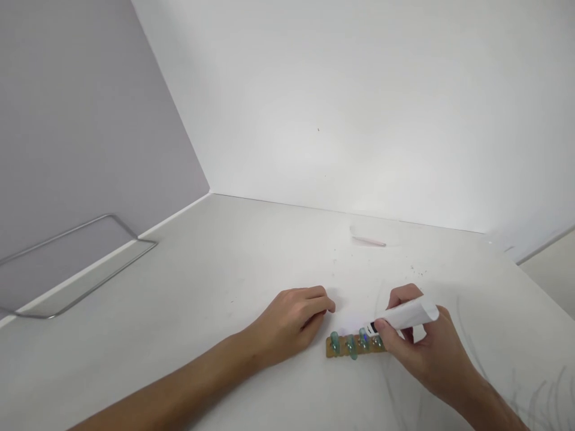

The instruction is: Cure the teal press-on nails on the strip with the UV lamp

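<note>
A tan nail display strip [342, 352] lies on the white table, carrying several glossy teal false nails [351, 345]. My right hand [426, 344] grips a white handheld nail lamp [406, 313], its dark-marked head tilted down over the strip. A small violet-blue glow falls on one of the nails under the lamp's head. The strip's right end is hidden behind my right fingers. Just left of the strip, my left hand [296, 317] rests on the table with its fingers curled loosely together; nothing shows in them.
A slim pinkish brush-like stick [369, 241] lies near the back white wall [341, 108]. Dark specks [417, 271] dot the table [179, 293]. At the left, a bent metal wire frame [103, 281] stands by the grey panel [90, 120].
</note>
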`<state>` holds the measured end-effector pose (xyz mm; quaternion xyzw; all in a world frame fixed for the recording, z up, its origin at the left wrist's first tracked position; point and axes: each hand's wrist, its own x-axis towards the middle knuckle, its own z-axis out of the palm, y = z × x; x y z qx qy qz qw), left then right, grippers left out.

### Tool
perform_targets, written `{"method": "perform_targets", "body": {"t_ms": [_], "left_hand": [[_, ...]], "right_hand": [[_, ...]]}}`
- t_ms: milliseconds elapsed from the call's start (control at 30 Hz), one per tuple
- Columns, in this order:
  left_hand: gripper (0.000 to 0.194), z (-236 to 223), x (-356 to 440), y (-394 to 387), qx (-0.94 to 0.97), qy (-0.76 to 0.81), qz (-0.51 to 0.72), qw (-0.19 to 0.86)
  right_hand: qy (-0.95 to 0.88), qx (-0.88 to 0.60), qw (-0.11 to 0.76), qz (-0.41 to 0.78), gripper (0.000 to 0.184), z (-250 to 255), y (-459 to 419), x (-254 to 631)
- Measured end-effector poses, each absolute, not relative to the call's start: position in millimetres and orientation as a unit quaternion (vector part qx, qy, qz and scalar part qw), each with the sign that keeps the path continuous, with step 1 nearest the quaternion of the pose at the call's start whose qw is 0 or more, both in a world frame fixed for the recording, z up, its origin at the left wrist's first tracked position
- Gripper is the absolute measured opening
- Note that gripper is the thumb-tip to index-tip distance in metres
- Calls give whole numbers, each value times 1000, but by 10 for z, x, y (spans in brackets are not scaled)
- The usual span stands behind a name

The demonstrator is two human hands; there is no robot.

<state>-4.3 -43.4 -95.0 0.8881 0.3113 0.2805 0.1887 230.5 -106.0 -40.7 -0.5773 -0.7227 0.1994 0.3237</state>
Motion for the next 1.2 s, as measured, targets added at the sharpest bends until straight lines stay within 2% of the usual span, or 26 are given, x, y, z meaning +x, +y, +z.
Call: {"method": "perform_targets", "body": {"t_ms": [167, 300, 700, 900, 1067, 1200], "left_hand": [[30, -946, -21, -430, 889, 314, 277, 183], [30, -938, -12, -420, 889, 317, 275, 182], [30, -947, -11, -428, 889, 318, 272, 184], [29, -940, -19, -422, 889, 316, 275, 184], [30, -931, -21, -431, 889, 316, 277, 184], [30, -931, -21, -432, 892, 312, 275, 181]], "right_hand": [[-716, -556, 306, 291, 17, -369, -1057, 2298], [-726, -548, 266, 321, 14, -341, -1089, 2276], [-805, -496, 238, 224, 16, -345, -1062, 2271], [-766, -513, 292, 252, 12, -349, -1095, 2265], [-724, -551, 383, 160, 13, -381, -1075, 2327], [-728, -574, 345, 149, 15, -383, -1041, 2362]]}}
